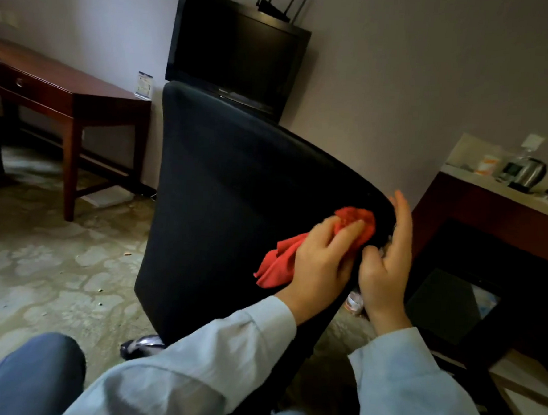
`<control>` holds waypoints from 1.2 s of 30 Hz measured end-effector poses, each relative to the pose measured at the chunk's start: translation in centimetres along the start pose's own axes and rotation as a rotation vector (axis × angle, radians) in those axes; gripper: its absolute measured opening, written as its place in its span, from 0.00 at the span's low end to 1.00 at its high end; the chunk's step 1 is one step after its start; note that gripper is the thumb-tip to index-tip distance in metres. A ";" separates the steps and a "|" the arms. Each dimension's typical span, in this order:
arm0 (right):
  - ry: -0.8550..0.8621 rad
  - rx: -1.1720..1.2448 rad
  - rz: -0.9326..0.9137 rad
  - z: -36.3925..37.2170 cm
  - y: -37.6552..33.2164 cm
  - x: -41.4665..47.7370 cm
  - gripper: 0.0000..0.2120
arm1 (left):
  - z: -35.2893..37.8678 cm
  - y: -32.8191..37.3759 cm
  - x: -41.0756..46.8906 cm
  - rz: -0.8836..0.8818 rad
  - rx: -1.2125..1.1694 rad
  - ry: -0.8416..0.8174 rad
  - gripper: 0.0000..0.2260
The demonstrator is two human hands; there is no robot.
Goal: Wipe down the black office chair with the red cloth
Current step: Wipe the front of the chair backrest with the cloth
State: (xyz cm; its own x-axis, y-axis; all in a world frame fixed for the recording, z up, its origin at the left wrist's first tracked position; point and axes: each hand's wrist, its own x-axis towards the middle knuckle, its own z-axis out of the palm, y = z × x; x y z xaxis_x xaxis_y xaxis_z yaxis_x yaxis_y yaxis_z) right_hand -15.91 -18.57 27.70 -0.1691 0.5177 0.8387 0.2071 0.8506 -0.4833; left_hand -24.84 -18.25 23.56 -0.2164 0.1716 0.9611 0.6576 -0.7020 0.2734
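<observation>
The black office chair (221, 204) fills the middle of the view, its backrest facing me. The bunched red cloth (355, 220) lies pressed against the right side of that backrest, its loose end hanging down to the left. My left hand (324, 261) is closed over the cloth and holds it against the fabric. My right hand (388, 262) rests on the chair's right edge, fingers pointing up and slightly apart, touching the edge beside the cloth. A chrome base leg (144, 343) shows below the backrest.
A dark wooden desk (80, 99) stands at the left. A black monitor (237, 54) with a router on top is behind the chair. A counter (492, 188) with a kettle is on the right, a dark cabinet below it. My knee (31, 375) is at lower left.
</observation>
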 end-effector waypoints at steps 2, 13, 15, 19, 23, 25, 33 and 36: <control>-0.008 0.107 0.035 -0.4 -0.1 -0.1 0.36 | -0.6 -0.4 -0.5 0.061 0.006 -0.047 0.14; -0.009 0.236 0.051 1.0 -0.4 -0.3 0.36 | -6.1 -2.0 10.3 -0.455 0.027 0.397 0.11; 0.002 0.243 0.044 1.6 -0.6 -0.3 0.36 | -5.9 -1.7 10.3 -0.404 0.086 0.310 0.10; 0.031 0.347 0.067 2.4 -1.2 -0.5 0.34 | -5.2 -0.2 8.2 -0.158 0.142 0.120 0.12; 0.075 0.440 0.083 2.3 -1.4 -0.6 0.31 | -4.5 1.5 6.6 -0.037 0.177 -0.026 0.14; 0.096 0.464 0.089 2.1 -1.3 -0.6 0.30 | -4.1 1.7 5.9 0.063 0.220 -0.077 0.12; 0.031 0.469 0.161 1.0 0.0 -1.6 0.30 | -3.7 -2.2 3.1 0.616 0.366 -0.182 0.11; -0.103 0.401 0.186 1.1 0.4 -2.3 0.34 | -3.9 -3.0 3.6 0.439 0.349 -0.015 0.11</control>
State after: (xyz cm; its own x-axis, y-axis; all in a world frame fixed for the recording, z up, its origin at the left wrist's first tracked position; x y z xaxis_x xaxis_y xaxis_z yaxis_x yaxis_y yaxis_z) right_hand -16.54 -19.32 25.30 -0.2638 0.6540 0.7090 -0.1430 0.7004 -0.6993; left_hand -30.42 -18.21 26.08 0.1404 -0.0739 0.9873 0.8839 -0.4399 -0.1586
